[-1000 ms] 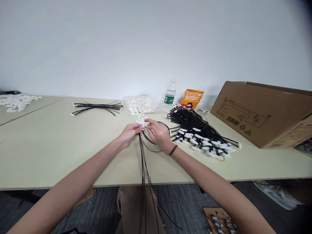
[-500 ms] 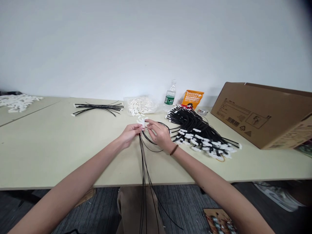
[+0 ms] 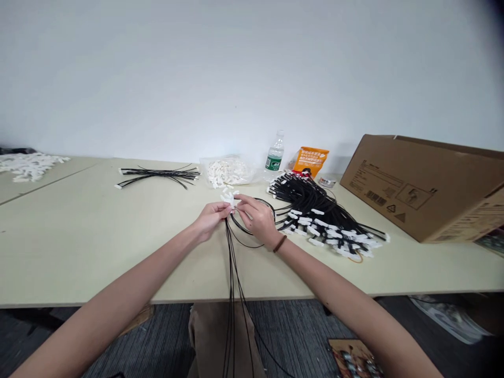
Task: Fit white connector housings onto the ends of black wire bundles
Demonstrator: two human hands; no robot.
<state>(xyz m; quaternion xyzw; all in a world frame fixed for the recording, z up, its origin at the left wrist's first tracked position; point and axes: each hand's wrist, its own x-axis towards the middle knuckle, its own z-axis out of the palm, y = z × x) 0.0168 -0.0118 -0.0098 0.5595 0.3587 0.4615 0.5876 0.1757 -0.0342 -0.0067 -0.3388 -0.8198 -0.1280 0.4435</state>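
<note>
My left hand [image 3: 210,219] and my right hand [image 3: 255,216] meet at the middle of the table, fingers pinched together. Both grip the top end of a thin bundle of black wires [image 3: 233,273] that hangs over the table's front edge. A few small white connectors [image 3: 229,198] lie just beyond my fingertips. Whether a connector sits between my fingers is hidden. A brown band circles my right wrist.
A large heap of black wires with white connectors [image 3: 318,215] lies right of my hands. A clear bag of white connectors [image 3: 226,170], a water bottle [image 3: 274,153], an orange packet [image 3: 311,160], a cardboard box [image 3: 425,184] and a small wire bundle [image 3: 157,175] stand further back.
</note>
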